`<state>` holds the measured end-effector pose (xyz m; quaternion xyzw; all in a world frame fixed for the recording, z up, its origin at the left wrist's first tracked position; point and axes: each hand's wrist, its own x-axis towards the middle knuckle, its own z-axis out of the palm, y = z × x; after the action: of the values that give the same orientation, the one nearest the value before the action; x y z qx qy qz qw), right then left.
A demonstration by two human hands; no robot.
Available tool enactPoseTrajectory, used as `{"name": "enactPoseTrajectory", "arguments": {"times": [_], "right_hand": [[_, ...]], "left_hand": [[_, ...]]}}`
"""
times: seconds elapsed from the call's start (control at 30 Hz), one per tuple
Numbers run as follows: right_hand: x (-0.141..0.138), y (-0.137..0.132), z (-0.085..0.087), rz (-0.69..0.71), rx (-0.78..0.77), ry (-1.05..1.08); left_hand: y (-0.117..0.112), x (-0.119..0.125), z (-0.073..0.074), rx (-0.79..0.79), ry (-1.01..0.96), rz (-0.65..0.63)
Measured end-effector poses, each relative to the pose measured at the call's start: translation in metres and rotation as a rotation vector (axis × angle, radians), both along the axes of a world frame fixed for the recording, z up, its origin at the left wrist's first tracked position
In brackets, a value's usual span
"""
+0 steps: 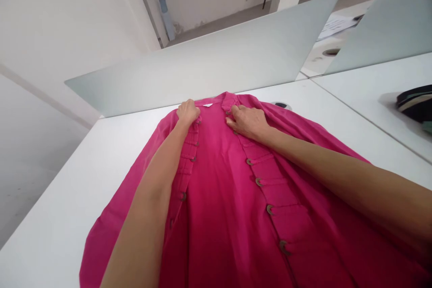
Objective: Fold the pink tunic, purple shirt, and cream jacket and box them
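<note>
Left hand: fingers curled on the placket of a pink shirt (tips hidden from us).
Right hand: fingers half open beside the top button.

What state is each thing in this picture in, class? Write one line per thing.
Pink shirt: spread out, front open.
Brown buttons: unfastened.
Left hand: on one placket near the collar.
Right hand: on the opposite placket near the collar.
White table: under the shirt.
Frosted glass panel: upright beyond the table.
</note>
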<state>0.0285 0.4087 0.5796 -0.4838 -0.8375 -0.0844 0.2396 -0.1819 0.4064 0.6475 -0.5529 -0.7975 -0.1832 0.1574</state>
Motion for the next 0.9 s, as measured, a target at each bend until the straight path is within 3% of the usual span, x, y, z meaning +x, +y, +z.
{"name": "enactPoseTrajectory", "arguments": {"times": [0.13, 0.23, 0.33, 0.47, 0.6, 0.73, 0.9], "right_hand": [[0.001, 0.001, 0.000, 0.014, -0.015, 0.009], [0.003, 0.002, 0.001, 0.037, -0.032, 0.017], [0.010, -0.001, 0.005, 0.068, -0.047, 0.005], [0.032, -0.018, 0.004, 0.135, -0.062, -0.049], [0.066, -0.049, -0.011, 0.164, -0.021, -0.111], [0.104, -0.091, -0.031, 0.147, -0.009, -0.151], [0.121, -0.136, -0.037, 0.187, 0.022, -0.143]], "left_hand": [[-0.018, -0.012, 0.002, 0.023, -0.018, 0.000], [-0.046, -0.027, 0.005, 0.063, 0.049, 0.025], [-0.086, -0.040, -0.002, 0.005, 0.131, -0.009], [-0.157, -0.046, -0.020, -0.026, 0.207, -0.155], [-0.238, -0.031, -0.030, -0.022, 0.151, -0.215], [-0.315, -0.002, -0.041, -0.128, 0.068, -0.219], [-0.381, 0.030, -0.078, -0.291, -0.077, -0.173]]}}
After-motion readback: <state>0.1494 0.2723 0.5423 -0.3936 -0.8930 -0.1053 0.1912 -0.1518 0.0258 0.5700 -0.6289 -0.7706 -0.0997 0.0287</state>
